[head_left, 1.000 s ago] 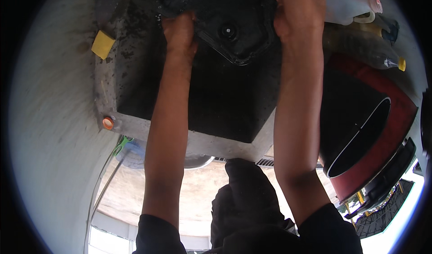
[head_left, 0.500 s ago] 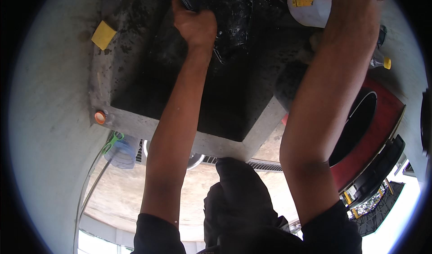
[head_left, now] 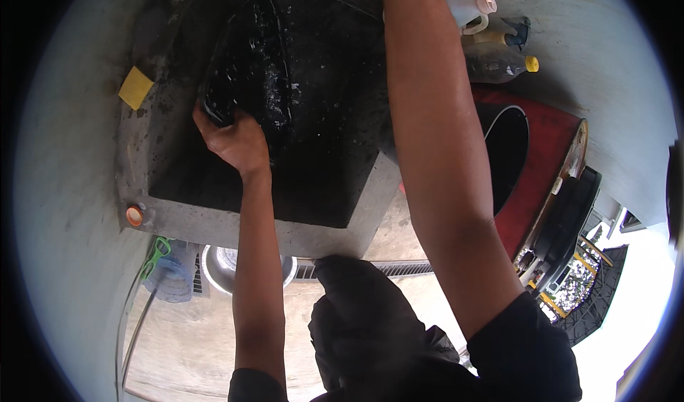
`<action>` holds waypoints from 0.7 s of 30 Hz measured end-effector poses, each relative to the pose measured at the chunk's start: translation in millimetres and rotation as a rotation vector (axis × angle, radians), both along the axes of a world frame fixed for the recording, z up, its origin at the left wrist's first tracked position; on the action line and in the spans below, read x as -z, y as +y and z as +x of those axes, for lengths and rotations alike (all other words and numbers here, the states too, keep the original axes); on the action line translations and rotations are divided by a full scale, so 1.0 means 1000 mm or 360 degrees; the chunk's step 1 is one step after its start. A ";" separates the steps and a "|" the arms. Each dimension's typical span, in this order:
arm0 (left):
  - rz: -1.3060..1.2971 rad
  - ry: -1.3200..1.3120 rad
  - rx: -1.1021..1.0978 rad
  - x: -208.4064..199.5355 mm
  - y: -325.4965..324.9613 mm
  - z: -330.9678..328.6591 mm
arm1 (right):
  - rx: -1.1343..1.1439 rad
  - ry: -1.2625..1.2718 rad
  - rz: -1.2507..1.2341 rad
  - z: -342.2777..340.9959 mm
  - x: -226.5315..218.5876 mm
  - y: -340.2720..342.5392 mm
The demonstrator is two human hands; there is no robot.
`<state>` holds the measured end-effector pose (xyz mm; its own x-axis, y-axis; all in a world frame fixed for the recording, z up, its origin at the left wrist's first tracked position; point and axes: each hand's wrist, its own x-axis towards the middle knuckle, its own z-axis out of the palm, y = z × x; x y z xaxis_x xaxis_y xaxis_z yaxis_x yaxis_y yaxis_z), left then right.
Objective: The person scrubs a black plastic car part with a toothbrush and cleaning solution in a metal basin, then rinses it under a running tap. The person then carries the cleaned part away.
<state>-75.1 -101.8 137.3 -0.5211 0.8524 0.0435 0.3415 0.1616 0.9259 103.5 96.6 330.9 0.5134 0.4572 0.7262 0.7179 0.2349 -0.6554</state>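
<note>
My left hand [head_left: 239, 142] is closed on the near end of a glossy wet black object [head_left: 263, 60]. It is long with ridged edges, but its exact kind cannot be made out. The object is tilted inside a dark stone or concrete sink [head_left: 206, 214], and drops of water glint on it. My right forearm [head_left: 431, 74] reaches up past the top edge of the view, so the right hand is hidden. Beside that arm stand a white jug with a handle [head_left: 467, 10] and a clear bottle with a yellow cap [head_left: 499, 65].
A yellow sponge [head_left: 135, 88] lies on the left ledge, and an orange-rimmed cap [head_left: 134, 215] on the near left corner. Below are a metal basin [head_left: 216, 270], a floor drain grate [head_left: 399, 269] and a bluish plastic container [head_left: 169, 281]. A red appliance with a round opening [head_left: 527, 181] stands right.
My left hand has come nearer and to the left with the black object, more of which now shows. My right arm has moved left, uncovering the bottle. The whole view has shifted.
</note>
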 end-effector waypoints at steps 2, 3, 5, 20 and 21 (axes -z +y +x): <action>-0.0064 -0.0280 -0.0276 -0.011 -0.032 -0.033 | 0.0805 -0.0053 -0.0031 0.045 0.042 -0.019; -0.0098 -0.0576 -0.0437 -0.026 -0.042 -0.037 | 0.1107 0.0022 -0.0284 0.090 0.054 -0.030; -0.0279 -0.0825 -0.0636 -0.035 -0.069 -0.057 | 0.1130 0.0291 -0.1078 0.172 0.079 -0.040; -0.0257 -0.1655 -0.1214 -0.073 -0.303 -0.182 | 0.0484 -0.0359 -0.2071 0.188 0.093 -0.082; -0.0224 -0.1691 -0.1252 -0.078 -0.313 -0.184 | 0.0222 -0.0148 -0.1954 0.178 0.088 -0.098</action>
